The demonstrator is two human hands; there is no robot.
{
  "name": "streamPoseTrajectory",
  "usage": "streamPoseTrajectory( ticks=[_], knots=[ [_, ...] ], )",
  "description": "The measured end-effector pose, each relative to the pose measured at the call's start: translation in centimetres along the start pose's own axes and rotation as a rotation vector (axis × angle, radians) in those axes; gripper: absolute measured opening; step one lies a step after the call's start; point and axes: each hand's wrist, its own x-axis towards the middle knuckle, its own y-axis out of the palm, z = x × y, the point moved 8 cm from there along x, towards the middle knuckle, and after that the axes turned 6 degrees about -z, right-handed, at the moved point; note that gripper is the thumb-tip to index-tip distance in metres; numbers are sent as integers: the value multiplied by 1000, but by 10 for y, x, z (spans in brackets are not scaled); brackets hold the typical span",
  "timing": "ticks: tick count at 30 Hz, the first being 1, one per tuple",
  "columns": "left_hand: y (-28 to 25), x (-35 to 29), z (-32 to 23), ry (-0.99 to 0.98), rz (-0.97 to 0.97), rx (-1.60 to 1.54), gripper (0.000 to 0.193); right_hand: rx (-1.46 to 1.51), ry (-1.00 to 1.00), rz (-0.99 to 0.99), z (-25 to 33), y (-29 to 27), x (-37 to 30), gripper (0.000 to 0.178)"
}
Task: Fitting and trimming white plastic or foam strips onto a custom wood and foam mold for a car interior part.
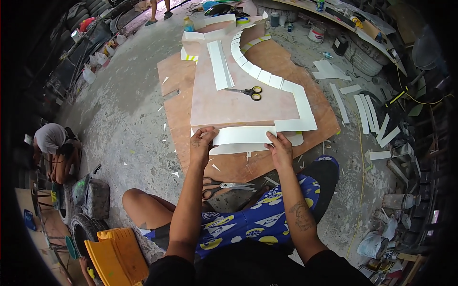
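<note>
Between my two hands a white strip (244, 135), seemingly paper or card, is stretched out near the close edge of a large pinkish panel (224, 108). My left hand (202, 141) pinches its left end, and my right hand (280, 148) pinches its right end. White pieces (260, 75) line the panel's curved right edge. Black-and-yellow scissors (256, 93) lie on the panel beside a few long white strips (219, 66). Larger scissors (212, 188) rest close to my legs, below my left hand. Beneath the panel is a brown board (177, 107).
Loose white strips (367, 114) lie on the concrete floor to the right, with small scraps around the board. An orange plastic container (119, 255) and a tyre (86, 229) stand at lower left. Another person (55, 148) crouches at far left. A cluttered bench (367, 35) runs along the back right.
</note>
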Motion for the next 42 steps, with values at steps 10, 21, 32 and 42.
streamPoseTrajectory(
  ticks=[10,21,32,42],
  knots=[
    [-5,10,-5,59,-23,13,21,8,-19,16,-4,2,9,23],
    [0,12,-1,92,-38,-20,17,12,-45,-50,-5,-2,10,19],
    [0,13,1,124,-42,-99,19,29,-46,-41,-2,0,11,20],
    [0,15,1,117,-51,-118,20,38,-33,-60,-2,0,13,25]
  ],
)
